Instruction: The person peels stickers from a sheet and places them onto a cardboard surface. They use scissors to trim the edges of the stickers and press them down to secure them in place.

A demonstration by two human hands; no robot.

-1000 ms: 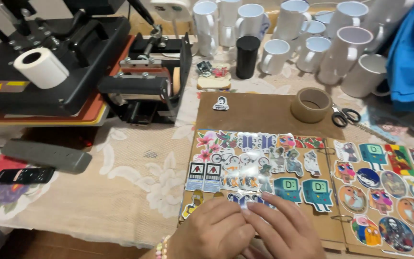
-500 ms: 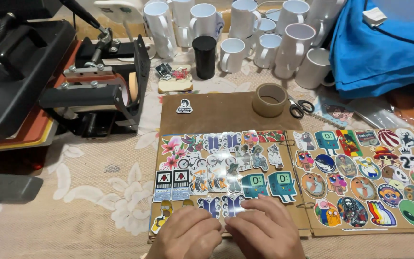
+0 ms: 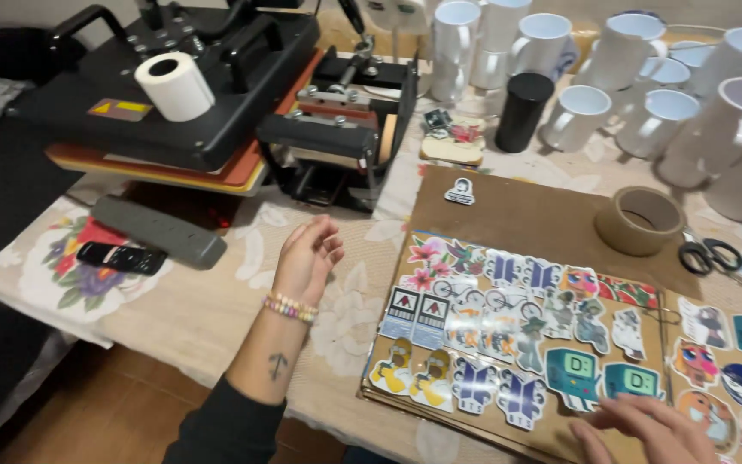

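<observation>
**A:** Both hands have come apart since the earlier frame; they were pressed together over the near edge of the sticker board, and now the left hand has lifted off to the side while the right hand stays low at the board's near edge. The view has swung left as well.

**B:** What has each got hold of?

**A:** Nothing. The left hand's grip is loose, fingers half curled, palm turned up, hovering over the counter just left of the board. The right hand lies flat with fingers spread, resting on or just above the stickers by the two teal ones; I can't tell if it touches.

**B:** Where's the risk?

**A:** I'd judge the stickers are only laid loose on the cardboard, so a sweep of that right hand could slide them out of their rows or off the near edge, which overhangs the counter.

**B:** And the left?

**A:** It's free near the mug press and the flat press. Whether either is hot can't be seen. A careless reach back could also knock the paper roll off the flat press, or a wide swing could reach the mugs or the tape roll.
</observation>
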